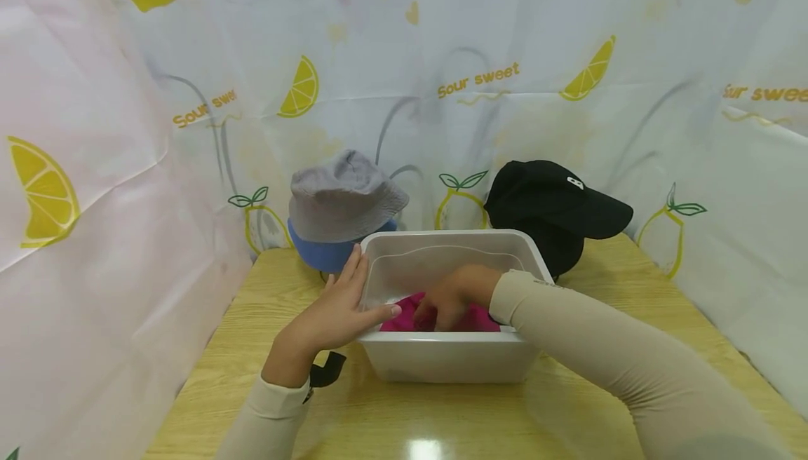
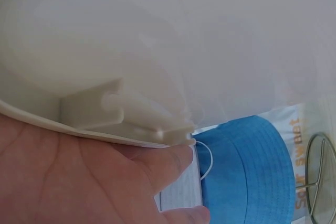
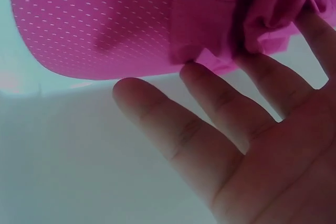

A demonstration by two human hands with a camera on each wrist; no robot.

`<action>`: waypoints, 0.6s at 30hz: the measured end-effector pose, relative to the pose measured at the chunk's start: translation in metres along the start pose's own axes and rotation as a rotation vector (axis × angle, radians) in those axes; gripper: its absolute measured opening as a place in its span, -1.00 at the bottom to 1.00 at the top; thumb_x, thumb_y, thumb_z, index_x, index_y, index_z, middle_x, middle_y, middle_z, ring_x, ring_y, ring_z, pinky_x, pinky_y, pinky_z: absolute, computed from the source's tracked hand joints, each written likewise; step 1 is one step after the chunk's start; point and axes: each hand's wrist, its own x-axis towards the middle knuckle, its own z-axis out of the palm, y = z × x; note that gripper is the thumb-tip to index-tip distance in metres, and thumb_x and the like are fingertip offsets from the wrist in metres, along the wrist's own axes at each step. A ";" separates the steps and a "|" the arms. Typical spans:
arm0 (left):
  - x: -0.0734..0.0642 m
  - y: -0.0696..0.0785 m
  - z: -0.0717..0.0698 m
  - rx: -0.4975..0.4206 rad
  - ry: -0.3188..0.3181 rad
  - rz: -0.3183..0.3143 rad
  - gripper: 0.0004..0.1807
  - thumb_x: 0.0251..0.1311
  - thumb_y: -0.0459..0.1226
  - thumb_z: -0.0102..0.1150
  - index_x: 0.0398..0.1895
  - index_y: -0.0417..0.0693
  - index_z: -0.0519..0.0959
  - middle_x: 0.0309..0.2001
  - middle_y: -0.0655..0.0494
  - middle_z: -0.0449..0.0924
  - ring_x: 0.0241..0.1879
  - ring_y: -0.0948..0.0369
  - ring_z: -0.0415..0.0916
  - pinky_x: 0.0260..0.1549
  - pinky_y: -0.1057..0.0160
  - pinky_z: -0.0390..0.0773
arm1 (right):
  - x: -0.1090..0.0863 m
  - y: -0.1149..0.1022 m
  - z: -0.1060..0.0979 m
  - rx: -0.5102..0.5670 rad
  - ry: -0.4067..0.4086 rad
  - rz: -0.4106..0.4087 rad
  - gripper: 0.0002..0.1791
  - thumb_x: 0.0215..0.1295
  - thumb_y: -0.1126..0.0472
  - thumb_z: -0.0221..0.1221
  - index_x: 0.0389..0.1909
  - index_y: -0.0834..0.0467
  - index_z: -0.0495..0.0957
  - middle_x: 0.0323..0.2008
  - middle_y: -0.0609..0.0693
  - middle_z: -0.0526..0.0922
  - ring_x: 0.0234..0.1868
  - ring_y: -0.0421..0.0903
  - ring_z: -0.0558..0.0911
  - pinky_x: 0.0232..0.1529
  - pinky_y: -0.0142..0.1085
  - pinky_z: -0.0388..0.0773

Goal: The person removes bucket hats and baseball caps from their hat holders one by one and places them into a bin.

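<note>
A white plastic bin [image 1: 451, 362] stands on the wooden table. My left hand [image 1: 331, 313] rests on the bin's left side, fingers extended along the outside and thumb over the near corner. In the left wrist view its fingers lie against the bin's outer wall [image 2: 231, 45]. My right hand [image 1: 451, 299] reaches down inside the bin. Under it lies a bright pink hat [image 1: 489, 318], partly hidden by the hand and near wall. In the right wrist view, spread fingers touch the gathered cloth of the pink hat [image 3: 94, 19], beside its rounded, white-flecked part.
Behind the bin at left, a grey bucket hat [image 1: 347, 197] sits over a blue hat [image 1: 322, 253]. At back right is a black cap [image 1: 549, 197] above more black cloth. A wire stand [image 2: 315, 179] shows in the left wrist view. Lemon-print sheets [image 1: 404, 39] surround the table [image 1: 252, 348].
</note>
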 end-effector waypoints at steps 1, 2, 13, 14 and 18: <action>0.000 0.000 0.000 0.000 0.002 0.001 0.27 0.22 0.46 0.09 0.71 0.01 -0.28 0.69 0.00 -0.59 0.68 0.03 -0.41 0.49 -0.45 -0.34 | -0.001 0.000 -0.001 0.003 0.001 -0.003 -0.33 0.28 -0.15 0.31 0.44 -0.32 0.46 0.28 -0.25 0.58 0.24 -0.17 0.45 0.41 -0.09 0.40; 0.000 0.000 0.000 0.000 0.002 -0.001 0.27 0.22 0.46 0.09 0.71 0.03 -0.28 0.69 0.01 -0.59 0.68 0.04 -0.41 0.49 -0.44 -0.33 | -0.002 0.000 -0.002 0.000 0.007 -0.003 -0.33 0.27 -0.17 0.31 0.44 -0.33 0.46 0.27 -0.25 0.58 0.24 -0.16 0.44 0.40 -0.08 0.40; 0.003 0.001 -0.002 -0.016 0.007 0.000 0.25 0.23 0.44 0.11 0.71 0.07 -0.29 0.69 0.01 -0.58 0.68 -0.03 -0.42 0.48 -0.46 -0.35 | -0.016 0.003 -0.014 0.151 0.102 -0.021 -0.27 0.13 -0.10 0.46 0.38 -0.35 0.52 0.20 -0.25 0.55 0.23 -0.12 0.43 0.23 0.02 0.54; 0.002 0.001 -0.002 -0.019 0.006 0.001 0.25 0.23 0.44 0.10 0.71 0.08 -0.29 0.69 0.01 -0.58 0.68 -0.01 -0.42 0.49 -0.45 -0.35 | -0.017 0.004 -0.015 0.163 0.108 -0.025 -0.28 0.13 -0.10 0.47 0.37 -0.35 0.53 0.20 -0.26 0.56 0.23 -0.12 0.44 0.22 0.01 0.55; 0.000 0.001 -0.001 -0.027 0.009 0.002 0.24 0.23 0.44 0.10 0.72 0.11 -0.29 0.69 -0.01 -0.58 0.68 -0.01 -0.41 0.49 -0.44 -0.35 | -0.019 0.004 -0.016 0.176 0.158 -0.086 -0.27 0.15 -0.12 0.46 0.39 -0.31 0.51 0.25 -0.20 0.59 0.25 -0.07 0.51 0.22 0.02 0.57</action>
